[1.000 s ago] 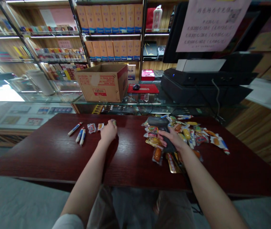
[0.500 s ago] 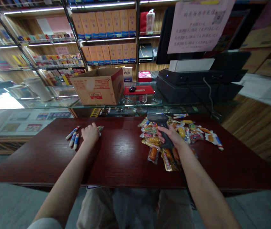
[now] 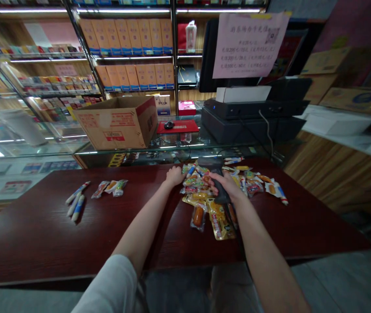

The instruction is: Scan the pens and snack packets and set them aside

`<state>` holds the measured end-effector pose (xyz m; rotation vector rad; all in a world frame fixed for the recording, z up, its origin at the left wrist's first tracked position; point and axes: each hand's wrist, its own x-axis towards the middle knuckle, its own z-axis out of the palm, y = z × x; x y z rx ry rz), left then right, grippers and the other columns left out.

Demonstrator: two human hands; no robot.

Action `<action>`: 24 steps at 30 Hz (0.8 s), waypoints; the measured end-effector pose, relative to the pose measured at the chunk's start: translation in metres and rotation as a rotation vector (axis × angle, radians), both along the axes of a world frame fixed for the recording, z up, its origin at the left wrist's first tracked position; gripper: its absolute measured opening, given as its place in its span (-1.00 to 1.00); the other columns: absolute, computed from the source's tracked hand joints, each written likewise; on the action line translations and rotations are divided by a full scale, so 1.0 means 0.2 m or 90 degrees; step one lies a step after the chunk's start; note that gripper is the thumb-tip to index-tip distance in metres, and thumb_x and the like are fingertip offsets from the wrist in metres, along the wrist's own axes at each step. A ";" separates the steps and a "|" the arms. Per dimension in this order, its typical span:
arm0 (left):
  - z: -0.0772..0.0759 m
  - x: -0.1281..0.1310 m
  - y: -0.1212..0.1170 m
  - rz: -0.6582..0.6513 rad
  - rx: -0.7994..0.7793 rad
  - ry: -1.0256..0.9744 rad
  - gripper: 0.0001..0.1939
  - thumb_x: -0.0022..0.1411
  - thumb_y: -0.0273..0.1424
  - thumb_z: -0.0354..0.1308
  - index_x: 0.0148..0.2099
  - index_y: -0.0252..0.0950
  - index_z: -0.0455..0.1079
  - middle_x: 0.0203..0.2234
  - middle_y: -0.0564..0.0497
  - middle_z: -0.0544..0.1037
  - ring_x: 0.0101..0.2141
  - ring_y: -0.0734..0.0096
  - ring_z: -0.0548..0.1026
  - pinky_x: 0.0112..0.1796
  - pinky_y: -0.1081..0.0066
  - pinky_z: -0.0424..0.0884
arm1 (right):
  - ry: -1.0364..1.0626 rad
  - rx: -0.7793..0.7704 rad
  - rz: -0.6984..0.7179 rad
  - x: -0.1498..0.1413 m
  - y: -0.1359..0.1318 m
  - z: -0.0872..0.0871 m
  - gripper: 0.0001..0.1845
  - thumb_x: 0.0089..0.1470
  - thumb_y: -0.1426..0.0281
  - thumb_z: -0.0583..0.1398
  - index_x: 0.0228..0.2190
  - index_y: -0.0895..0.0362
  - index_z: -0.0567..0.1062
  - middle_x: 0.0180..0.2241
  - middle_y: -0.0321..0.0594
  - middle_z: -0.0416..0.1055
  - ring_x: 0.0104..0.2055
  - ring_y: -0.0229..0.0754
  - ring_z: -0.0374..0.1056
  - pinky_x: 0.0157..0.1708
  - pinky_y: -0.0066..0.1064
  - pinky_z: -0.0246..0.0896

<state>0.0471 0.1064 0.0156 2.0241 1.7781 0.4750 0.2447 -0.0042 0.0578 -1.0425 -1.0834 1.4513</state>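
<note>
My right hand [image 3: 225, 184] is wrapped round the handle of a dark barcode scanner [image 3: 212, 168], which it holds over a heap of small wrapped snacks [image 3: 205, 204] on the dark red table [image 3: 107, 234]. At the heap's left edge my left hand [image 3: 174, 175] touches the packets with its fingers curled; whether they hold one is hidden. Three small snack packets [image 3: 111, 188] lie in a row at the far left of the table, and beside them lie three white-and-blue stick packs [image 3: 75, 202].
Behind the table runs a glass counter [image 3: 159, 148] carrying a cardboard box [image 3: 116, 121], a red mat with a mouse [image 3: 168, 125] and a black till with a printer [image 3: 253, 117]. Shelves of boxed goods [image 3: 129, 52] fill the back wall. A wooden counter [image 3: 342, 174] stands to the right.
My left hand let go of a snack packet at the left row, then swung right to the heap. The right hand kept the scanner. The view turned to the right.
</note>
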 end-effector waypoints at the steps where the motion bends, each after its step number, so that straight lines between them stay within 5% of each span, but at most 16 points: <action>1: -0.01 -0.01 0.01 -0.004 -0.002 -0.017 -0.70 0.15 -0.28 0.22 -0.15 -0.38 0.38 0.00 -0.37 0.46 0.06 -0.12 0.42 0.01 0.12 0.32 | -0.002 0.000 0.005 0.00 0.00 0.00 -0.60 -0.16 0.15 0.37 -0.53 0.10 0.31 -0.65 -0.39 0.26 -0.74 -0.39 0.11 -0.76 -0.49 0.00; 6: -0.03 -0.13 -0.03 -0.005 0.019 -0.144 -0.74 0.11 -0.41 0.23 -0.17 -0.31 0.26 -0.21 -0.14 0.52 -0.13 0.20 0.52 -0.10 0.27 0.39 | -0.007 0.001 0.024 -0.02 -0.02 0.02 -0.59 -0.17 0.15 0.38 -0.53 0.10 0.31 -0.65 -0.40 0.25 -0.74 -0.40 0.11 -0.76 -0.49 -0.01; 10: 0.03 -0.28 -0.21 -0.098 -0.026 -0.580 -0.60 0.18 -0.30 0.19 -0.01 -0.26 0.12 -0.24 -0.03 0.52 -0.29 0.36 0.55 -0.16 0.22 0.45 | 0.019 0.013 0.079 -0.05 -0.06 0.03 -0.59 -0.14 0.16 0.37 -0.47 0.11 0.31 -0.64 -0.43 0.25 -0.74 -0.41 0.11 -0.76 -0.52 -0.02; 12: 0.09 -0.36 -0.33 -0.175 -0.028 -0.690 -0.45 0.12 -0.27 0.28 0.06 -0.23 0.10 -0.14 -0.06 0.53 -0.24 0.37 0.55 -0.09 0.21 0.43 | 0.030 0.019 0.110 -0.08 -0.08 0.03 -0.61 -0.11 0.17 0.36 -0.44 0.11 0.30 -0.63 -0.44 0.26 -0.74 -0.42 0.10 -0.75 -0.53 -0.01; 16: 0.16 -0.44 -0.47 -0.206 0.059 -0.622 -0.53 0.14 -0.25 0.26 0.05 -0.26 0.24 -0.04 -0.11 0.51 -0.09 0.30 0.51 0.04 0.23 0.37 | 0.027 0.039 0.160 -0.13 -0.10 0.00 -0.61 -0.07 0.16 0.34 -0.48 0.11 0.28 -0.64 -0.43 0.25 -0.75 -0.42 0.09 -0.76 -0.52 0.02; 24: 0.00 -0.44 -0.45 -0.165 0.185 -0.370 -0.57 0.16 -0.37 0.12 0.09 -0.28 0.26 -0.04 -0.07 0.54 -0.04 0.29 0.49 0.05 0.26 0.34 | -0.005 0.030 0.188 -0.19 -0.10 -0.02 -0.59 -0.09 0.15 0.35 -0.39 0.10 0.28 -0.66 -0.48 0.23 -0.77 -0.42 0.07 -0.79 -0.55 0.00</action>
